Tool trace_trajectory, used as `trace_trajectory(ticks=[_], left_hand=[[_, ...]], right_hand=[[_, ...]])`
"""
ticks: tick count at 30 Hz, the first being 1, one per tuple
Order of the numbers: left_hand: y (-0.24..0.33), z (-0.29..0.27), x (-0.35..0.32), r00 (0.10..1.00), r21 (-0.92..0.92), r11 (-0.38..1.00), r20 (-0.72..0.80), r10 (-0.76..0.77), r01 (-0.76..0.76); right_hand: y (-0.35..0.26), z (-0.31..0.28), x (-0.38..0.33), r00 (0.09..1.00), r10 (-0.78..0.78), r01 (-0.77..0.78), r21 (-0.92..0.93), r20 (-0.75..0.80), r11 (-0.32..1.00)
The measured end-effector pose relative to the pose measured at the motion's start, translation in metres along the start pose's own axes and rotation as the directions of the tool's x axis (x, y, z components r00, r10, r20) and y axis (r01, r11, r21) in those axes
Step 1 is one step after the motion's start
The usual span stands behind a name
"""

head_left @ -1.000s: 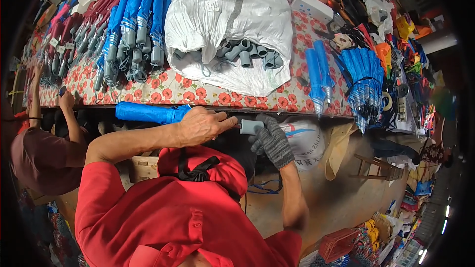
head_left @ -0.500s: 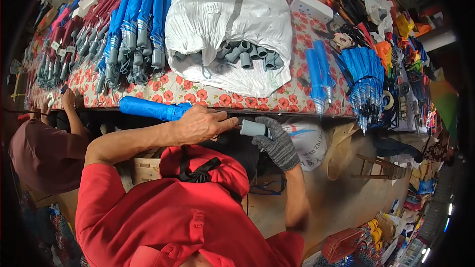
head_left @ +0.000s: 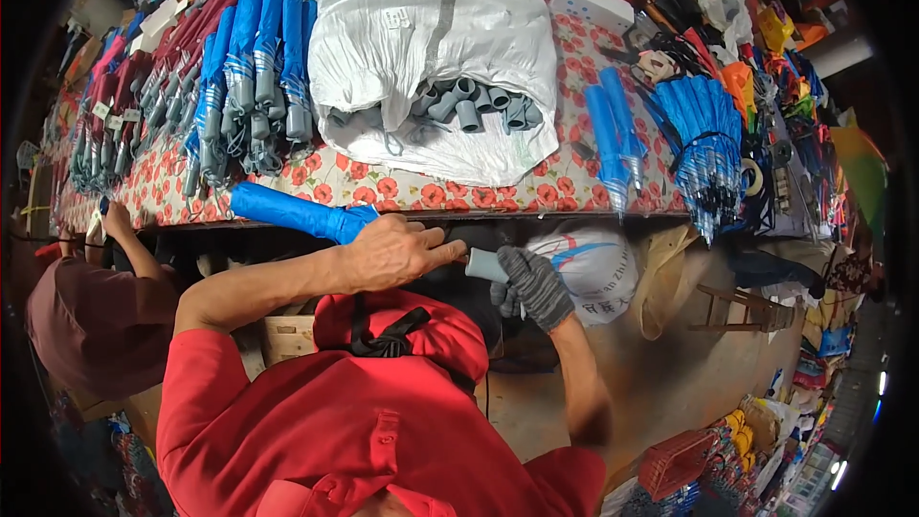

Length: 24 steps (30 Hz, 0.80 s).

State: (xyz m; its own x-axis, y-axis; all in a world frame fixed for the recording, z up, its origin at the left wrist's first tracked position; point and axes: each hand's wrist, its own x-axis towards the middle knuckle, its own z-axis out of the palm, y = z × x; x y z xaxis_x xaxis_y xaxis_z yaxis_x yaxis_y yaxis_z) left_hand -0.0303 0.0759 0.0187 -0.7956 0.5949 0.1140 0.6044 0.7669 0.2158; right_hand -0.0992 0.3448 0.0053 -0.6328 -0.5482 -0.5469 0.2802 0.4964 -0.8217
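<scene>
My bare left hand (head_left: 397, 254) is closed round a folded blue umbrella (head_left: 297, 211), which points left along the table's front edge. My right hand (head_left: 538, 285), in a dark grey knitted glove, is wrapped round a grey cylindrical umbrella handle (head_left: 485, 266). The handle sits in line with the umbrella, close to my left fingertips; whether it is fixed on the shaft I cannot tell. Beyond my hands, a white woven sack (head_left: 431, 19) lies on the table with several loose grey handles (head_left: 467, 115) at its open mouth.
Blue umbrellas (head_left: 268, 48) and maroon ones (head_left: 163, 67) lie in rows at left on the flowered tablecloth (head_left: 383, 193). Another blue bundle (head_left: 708, 153) stands at right. A person (head_left: 91, 316) sits at left. A wooden stool (head_left: 742, 311) and red basket (head_left: 675, 464) are on the right.
My right hand's gloved fingers have closed further round the grey handle, covering more of it. My left hand keeps its hold on the umbrella. The whole view has shifted slightly.
</scene>
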Motion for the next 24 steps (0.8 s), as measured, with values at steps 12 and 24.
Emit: trace_trajectory(ticks=[12,24], left_hand=[[0.004,0.001,-0.015,0.994,-0.283,0.955,0.089,-0.059,0.082],[0.015,-0.021,-0.023,0.967,-0.171,0.98,0.249,-0.056,0.101]], right_hand=[[-0.001,0.03,-0.015,0.826,-0.532,0.416,-0.438,-0.185,0.797],[0.02,0.044,-0.019,0.636,-0.771,0.582,-0.673,0.026,0.457]])
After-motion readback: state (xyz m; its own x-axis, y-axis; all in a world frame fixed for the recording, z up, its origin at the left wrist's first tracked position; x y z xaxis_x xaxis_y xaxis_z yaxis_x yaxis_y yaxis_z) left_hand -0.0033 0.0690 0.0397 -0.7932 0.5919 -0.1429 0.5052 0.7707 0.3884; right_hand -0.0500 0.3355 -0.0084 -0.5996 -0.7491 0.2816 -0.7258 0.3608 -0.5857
